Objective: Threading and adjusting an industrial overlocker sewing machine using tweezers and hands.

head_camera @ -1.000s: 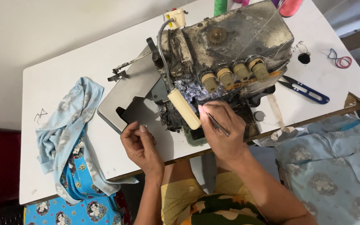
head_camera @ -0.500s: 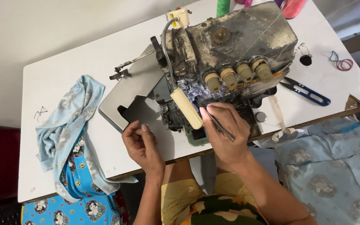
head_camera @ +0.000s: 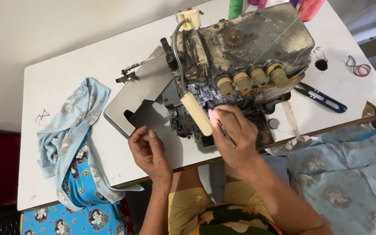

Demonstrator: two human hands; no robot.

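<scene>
A worn grey overlock sewing machine [head_camera: 249,48] stands on a white table [head_camera: 66,69], with several beige tension knobs [head_camera: 251,78] along its front. My right hand [head_camera: 233,135] holds thin metal tweezers [head_camera: 226,132] against the machine's open front, beside a cream lamp head [head_camera: 196,114] on a flexible neck. My left hand [head_camera: 149,152] rests at the grey metal plate [head_camera: 140,104] by the machine's left side, thumb and finger pinched together; whether it holds a thread I cannot tell.
A light blue printed cloth [head_camera: 72,139] hangs over the table's left front edge. Blue-handled thread snips [head_camera: 323,99] and coloured rubber bands [head_camera: 358,67] lie at the right. More blue fabric [head_camera: 349,169] is piled at the lower right. Thread cones [head_camera: 236,6] stand behind the machine.
My right hand with the tweezers has shifted slightly up toward the machine's front. My left hand stays at the plate's edge.
</scene>
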